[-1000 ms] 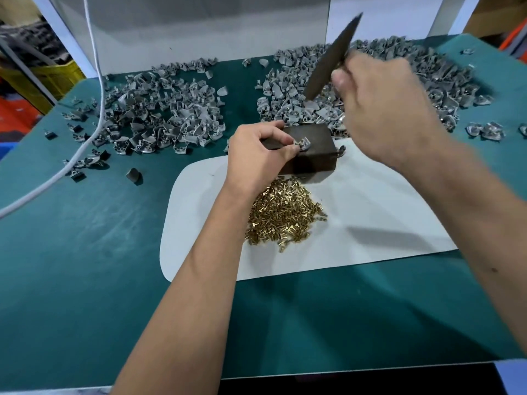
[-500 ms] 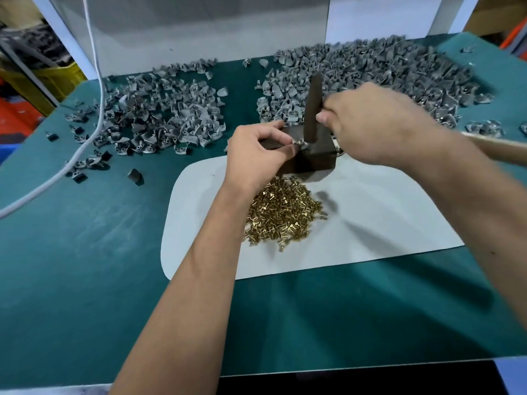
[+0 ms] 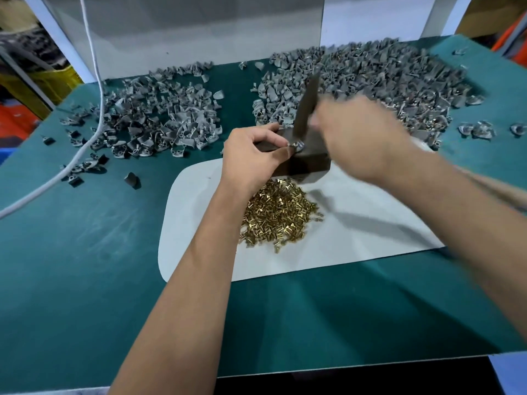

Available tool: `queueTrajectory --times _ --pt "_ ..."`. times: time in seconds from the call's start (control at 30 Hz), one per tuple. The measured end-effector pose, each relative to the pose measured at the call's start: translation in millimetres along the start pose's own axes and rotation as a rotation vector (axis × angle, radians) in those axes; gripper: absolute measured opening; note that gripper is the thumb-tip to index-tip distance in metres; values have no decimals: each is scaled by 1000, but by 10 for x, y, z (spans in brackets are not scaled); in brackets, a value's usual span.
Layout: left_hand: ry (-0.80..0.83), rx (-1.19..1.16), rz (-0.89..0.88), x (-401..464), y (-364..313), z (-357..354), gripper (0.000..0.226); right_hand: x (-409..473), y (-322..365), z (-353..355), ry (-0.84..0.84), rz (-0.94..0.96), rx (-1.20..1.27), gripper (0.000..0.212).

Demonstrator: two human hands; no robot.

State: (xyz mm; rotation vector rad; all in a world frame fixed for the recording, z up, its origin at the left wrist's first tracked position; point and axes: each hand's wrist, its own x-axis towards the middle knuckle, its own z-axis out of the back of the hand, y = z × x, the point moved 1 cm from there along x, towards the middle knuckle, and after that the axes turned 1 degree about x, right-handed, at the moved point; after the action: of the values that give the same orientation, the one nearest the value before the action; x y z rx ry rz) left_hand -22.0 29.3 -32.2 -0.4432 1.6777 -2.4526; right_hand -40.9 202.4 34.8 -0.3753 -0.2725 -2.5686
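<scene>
A dark metal block [image 3: 309,161] stands at the far edge of a white mat [image 3: 356,223]. My left hand [image 3: 251,158] pinches a small grey metal part [image 3: 296,145] on top of the block. My right hand [image 3: 359,135], blurred by motion, grips a dark flat metal bar [image 3: 306,106] that stands nearly upright with its lower end at the part. A heap of small brass rivets [image 3: 278,218] lies on the mat just in front of the block.
Two heaps of grey parts lie on the green table: one at back left [image 3: 159,118], a larger one at back right [image 3: 370,81]. A white cable [image 3: 91,132] runs down the left side. A grey panel [image 3: 182,29] stands behind.
The bar came down from a raised, tilted pose onto the part on the block and now stands slightly higher, with my right hand in motion. My left hand has stayed on the part.
</scene>
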Motion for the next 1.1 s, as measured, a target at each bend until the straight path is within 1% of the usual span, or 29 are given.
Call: queueTrajectory --times 0.03,0.07,0.1,0.13,0.17,0.2,0.23,0.27,0.37,0.4,0.43,0.47,0.53,0.57,0.6,0.67,0.7,0.8,0.9,1.03,1.1 --pt "1 8 -6 -4 -11 -2 18 -14 -3 -40 85 -19 -8 17" --pt "2 16 -10 -10 -21 -8 17 -9 -36 -29 136 -30 -31 18" --pt "-5 22 -10 -14 -27 -4 16 19 -80 7 132 -21 -58 21" --pt "-9 26 -4 -18 -26 -4 14 46 -125 53 101 -17 -79 23" --pt "-6 27 0 -14 -21 -2 13 60 -163 91 17 -8 -87 26" --pt "-3 26 -1 -11 -15 0 12 60 -165 114 -88 -13 -57 28" --pt "-4 22 -4 -9 -8 2 11 47 -132 111 -156 -19 -4 30" --pt "-5 16 -6 -11 -6 1 11 29 -72 87 -148 -16 25 31" --pt "-3 7 -11 -15 -26 -17 16 13 -12 -27 108 -24 -35 28" --pt "-8 10 -12 -18 -31 -20 16 45 -47 11 142 -17 -75 28" --pt "-12 15 -8 -18 -28 -14 14 80 -81 59 129 -1 -101 29" --pt "-8 20 -3 -14 -21 -13 13 104 -123 112 77 13 -123 31" --pt "2 18 -1 0 5 -5 10 95 -136 137 -111 -3 -27 31" --pt "1 12 0 2 12 -2 11 73 -105 111 -140 -17 20 31" --pt "-2 4 4 -2 13 -1 12 46 -46 53 -89 -18 22 30" --pt "4 -8 -1 -7 -2 -14 16 14 3 -65 72 2 -32 29" --pt "2 -15 -6 -9 -12 -21 19 30 0 -65 106 10 -32 28" --pt "2 -16 -15 -18 -26 -25 24 81 -72 22 120 30 -37 29" --pt "13 -18 -12 -17 -12 -19 21 50 -251 93 135 -13 -15 25" --pt "41 -116 55 -14 -25 -7 24 -69 -549 187 255 -121 31 29" --pt "57 -140 67 -23 -44 -8 23 -147 -612 144 314 -155 -17 24"
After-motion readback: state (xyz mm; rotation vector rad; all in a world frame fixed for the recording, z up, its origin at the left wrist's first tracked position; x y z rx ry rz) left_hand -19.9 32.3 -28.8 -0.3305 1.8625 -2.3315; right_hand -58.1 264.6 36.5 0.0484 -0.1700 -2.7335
